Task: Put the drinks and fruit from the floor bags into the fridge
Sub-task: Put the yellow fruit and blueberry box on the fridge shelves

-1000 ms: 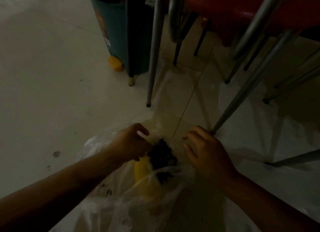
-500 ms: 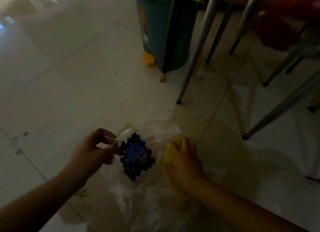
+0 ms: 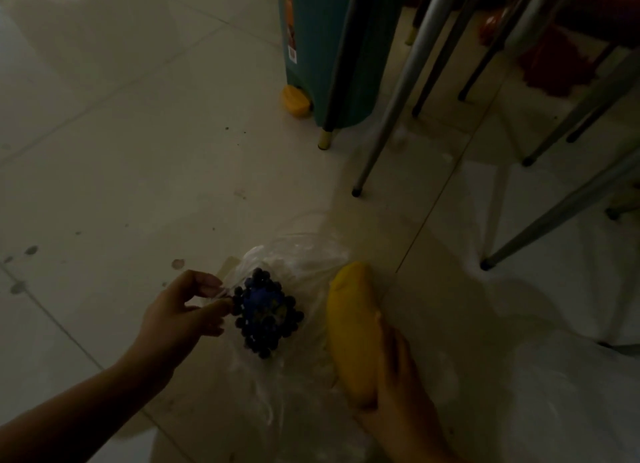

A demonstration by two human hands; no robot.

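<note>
A clear plastic bag (image 3: 301, 261) lies on the pale tiled floor in dim light. A bunch of dark blue grapes (image 3: 265, 319) sits inside it. My left hand (image 3: 183, 319) pinches the bag's left edge right beside the grapes. A yellow banana (image 3: 353, 327) is lifted out of the bag on its right side, and my right hand (image 3: 401, 390) is wrapped around its lower end. No drinks or fridge are in view.
A teal pedal bin (image 3: 332, 47) with a yellow pedal (image 3: 294, 100) stands at the back. Several metal chair and table legs (image 3: 384, 116) slant down on the right. More white plastic (image 3: 571, 393) lies on the floor at the lower right.
My right hand has closed on the banana and drawn it up out of the bag. My left hand keeps hold of the bag edge. The view has shifted right and back.
</note>
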